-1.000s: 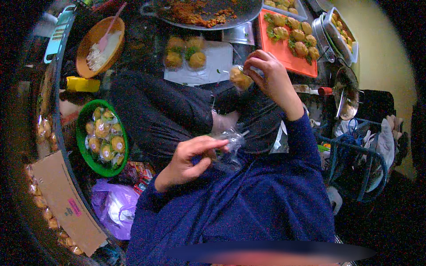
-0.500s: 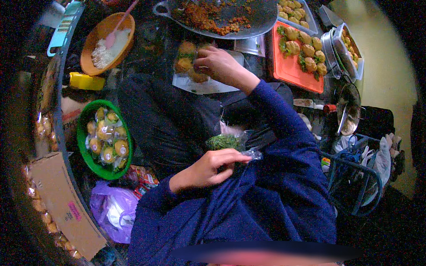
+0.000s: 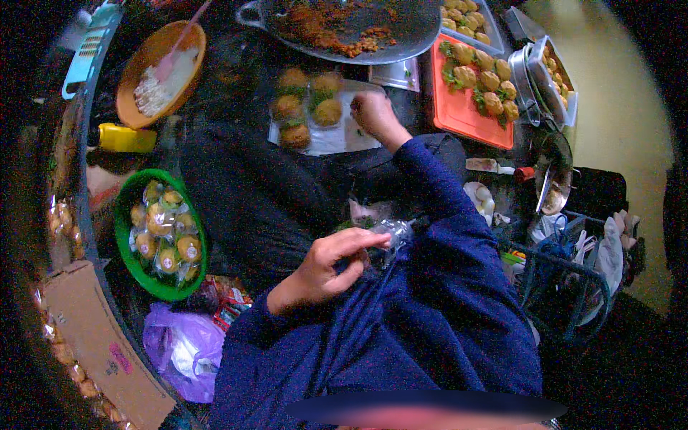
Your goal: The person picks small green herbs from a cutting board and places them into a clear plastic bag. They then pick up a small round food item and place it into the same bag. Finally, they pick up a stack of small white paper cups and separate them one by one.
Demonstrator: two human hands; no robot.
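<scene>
My left hand (image 3: 322, 266) is at my lap, with thumb and fingers closed on a crumpled clear plastic bag (image 3: 395, 231). Green leaves, seen earlier beside that hand, are now mostly covered by it. Further forward, my right hand (image 3: 373, 115) is curled up above a white sheet (image 3: 337, 145); what its fingertips hold, if anything, is hidden. On the sheet's left half lie several round browned food pieces (image 3: 294, 136) with bits of green, some under clear plastic. The sheet's right part lies beneath my right hand.
A wok (image 3: 408, 44) of orange-brown filling stands ahead. Right of it are an orange tray (image 3: 448, 118) of stuffed pieces, a knife (image 3: 487, 165) and a blue basket (image 3: 566, 269). Leftward are a rice bowl (image 3: 190, 79), a green basket (image 3: 125, 247) of wrapped pieces and a purple bag (image 3: 163, 344).
My right hand has moved right and curled up, uncovering the browned pieces on the sheet. My left hand has risen slightly with the plastic bag, covering the greens. The whole view has shifted a little.
</scene>
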